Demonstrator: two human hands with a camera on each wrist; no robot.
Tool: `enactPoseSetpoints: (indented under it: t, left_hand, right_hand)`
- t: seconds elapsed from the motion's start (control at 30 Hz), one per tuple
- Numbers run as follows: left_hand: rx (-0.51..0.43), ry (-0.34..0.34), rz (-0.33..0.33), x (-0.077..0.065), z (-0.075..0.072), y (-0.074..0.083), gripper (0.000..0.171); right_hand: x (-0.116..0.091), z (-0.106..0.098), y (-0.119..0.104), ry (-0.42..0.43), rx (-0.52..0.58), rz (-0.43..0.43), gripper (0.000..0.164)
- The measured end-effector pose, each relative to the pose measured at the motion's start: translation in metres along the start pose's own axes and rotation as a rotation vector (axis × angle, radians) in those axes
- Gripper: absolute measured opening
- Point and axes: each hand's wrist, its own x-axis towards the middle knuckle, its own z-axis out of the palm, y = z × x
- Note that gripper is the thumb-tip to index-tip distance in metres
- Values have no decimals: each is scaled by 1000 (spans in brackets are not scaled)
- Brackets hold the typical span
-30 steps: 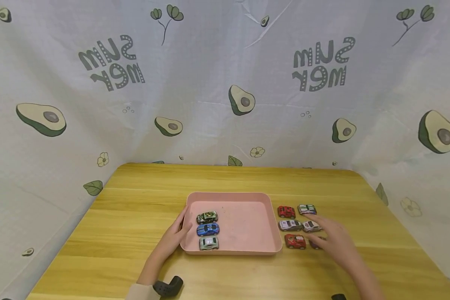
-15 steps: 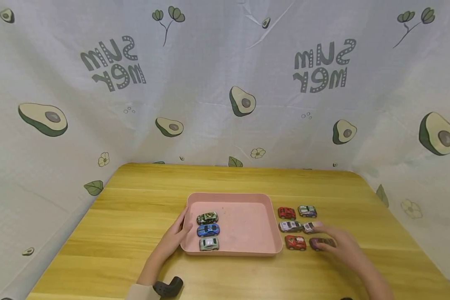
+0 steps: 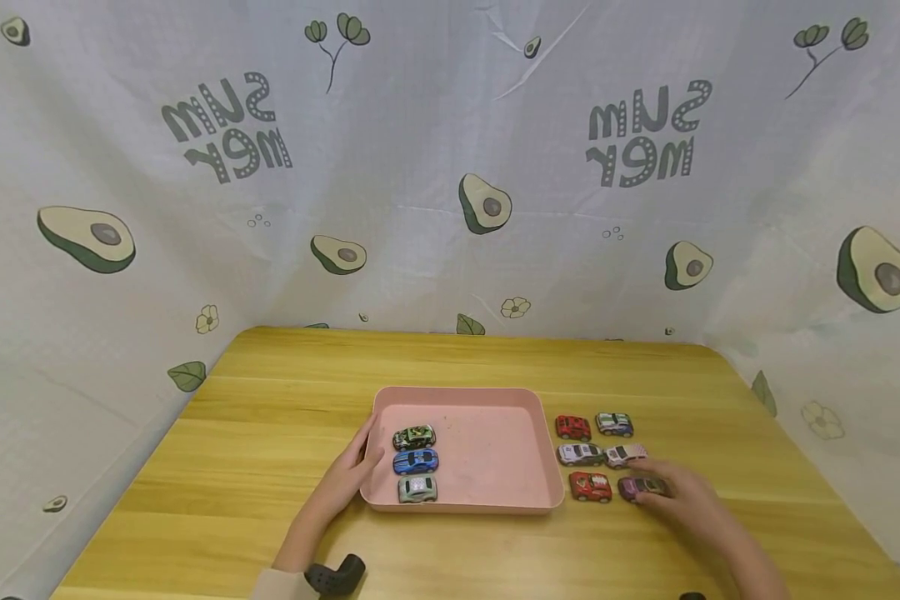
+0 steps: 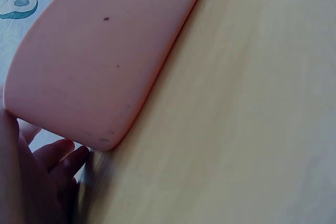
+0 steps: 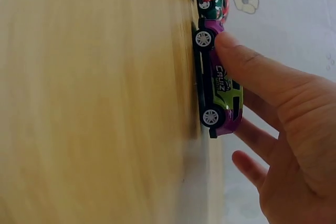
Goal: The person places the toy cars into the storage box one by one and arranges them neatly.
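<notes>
At its left end, the pink tray (image 3: 487,450) is held by my left hand (image 3: 341,482), thumb over the rim and fingers along the outer wall. In the left wrist view those fingers show below the tray's corner (image 4: 79,77). Three toy cars stand in a column inside: a dark patterned one (image 3: 414,437), a blue one (image 3: 416,461) and a pale grey-green one (image 3: 417,488). My right hand (image 3: 690,496) pinches a purple toy car (image 5: 215,77) with a green side, thumb on its near side; the fingertips behind it are hidden. Its wheels are at the tabletop.
Right of the tray stand more toy cars: a red one (image 3: 573,427), a white-and-green one (image 3: 615,424), a silver one (image 3: 580,454), a white one (image 3: 625,455) and another red one (image 3: 590,486). A printed cloth (image 3: 420,150) hangs behind the wooden table (image 3: 232,467).
My right hand has come down and back toward me, from above the white car to the purple car, and now pinches it. My left hand stays on the tray.
</notes>
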Motion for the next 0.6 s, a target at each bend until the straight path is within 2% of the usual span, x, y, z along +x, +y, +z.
enactPoseSetpoints:
  t: [0.37,0.6]
  left_hand:
    - [4,1,-6,0,0,1,60]
    - [9,-5,-13,0,0,2,61]
  right_hand:
    - [-2,4,2,-37,56,62,38]
    - [-2,4,3,-67,92,51,36]
